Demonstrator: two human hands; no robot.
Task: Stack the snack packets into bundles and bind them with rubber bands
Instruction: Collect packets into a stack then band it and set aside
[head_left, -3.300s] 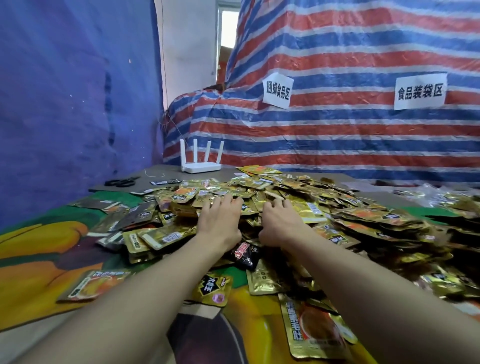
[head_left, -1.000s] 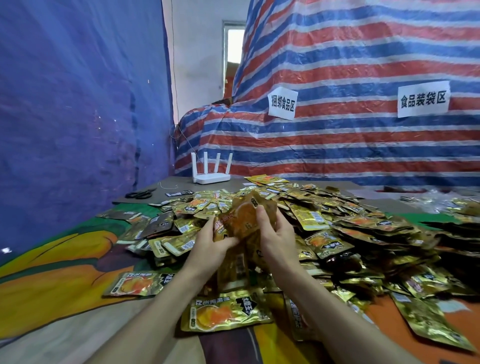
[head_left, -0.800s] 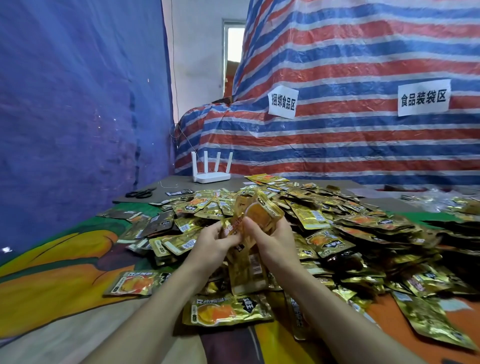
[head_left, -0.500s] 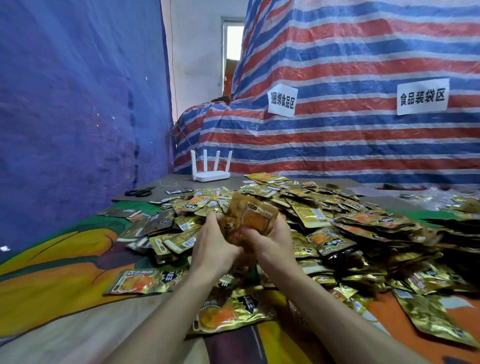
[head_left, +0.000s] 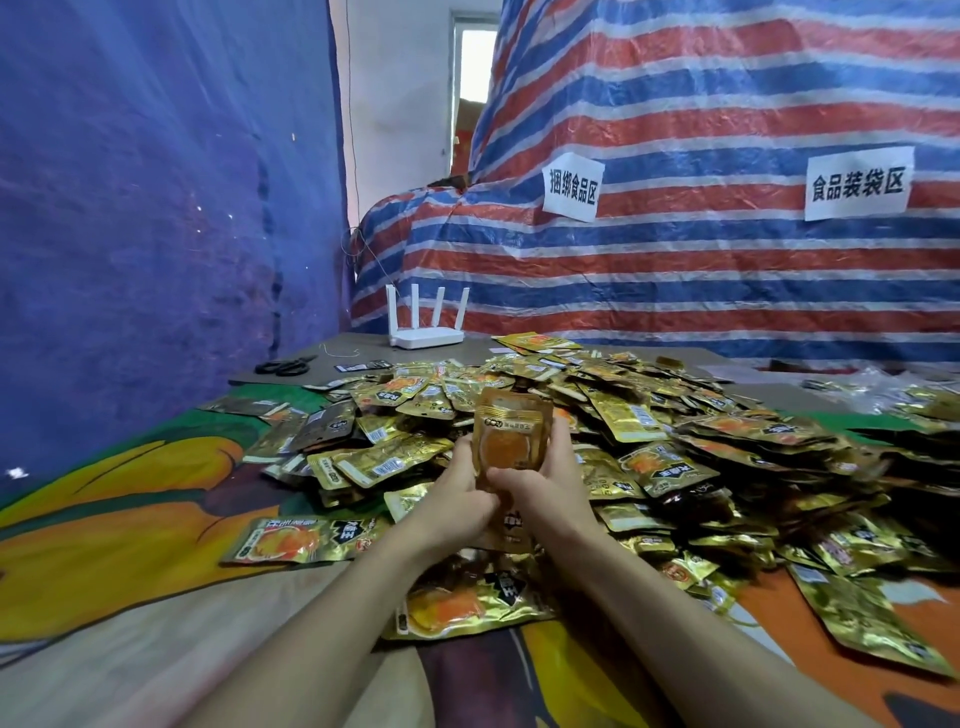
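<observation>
Writing, legible: two white paper signs on the striped tarp (head_left: 675, 104) behind the white router (head_left: 427, 322). The nearer sign (head_left: 573, 188), up and right of the router, reads 捆绑食品区. The farther sign (head_left: 857, 183), well right of the router, reads 食品装袋区.

Packets: gold foil, with an orange picture and a black burst badge carrying white characters. The characters are too small to read with confidence. Many packets lie back-up and show white barcode labels.

Held stack (head_left: 511, 436): in front of the router, toward the camera, upright and printed face toward the camera, above the near edge of the packet pile (head_left: 675, 447).
- Left hand (head_left: 457, 493): fingers curled round the stack's left edge, clamped on it.
- Right hand (head_left: 550, 488): fingers wrapped round the right edge, thumb across the lower front, clamped on it.
- The two hands touch below the stack.

Packet pile: spreads from just in front of the router toward the camera and far to its right.

Loose items:
- One loose packet (head_left: 301, 538) lies face-up in front of the router, left of the forearms.
- Another packet (head_left: 467, 603) lies flat under the forearms.
- Black scissors (head_left: 283, 366) lie left of the router, near it.

Surface: printed cloth (head_left: 130, 499) in orange, green and yellow. A blue sheet (head_left: 156, 182) hangs left of the router.
</observation>
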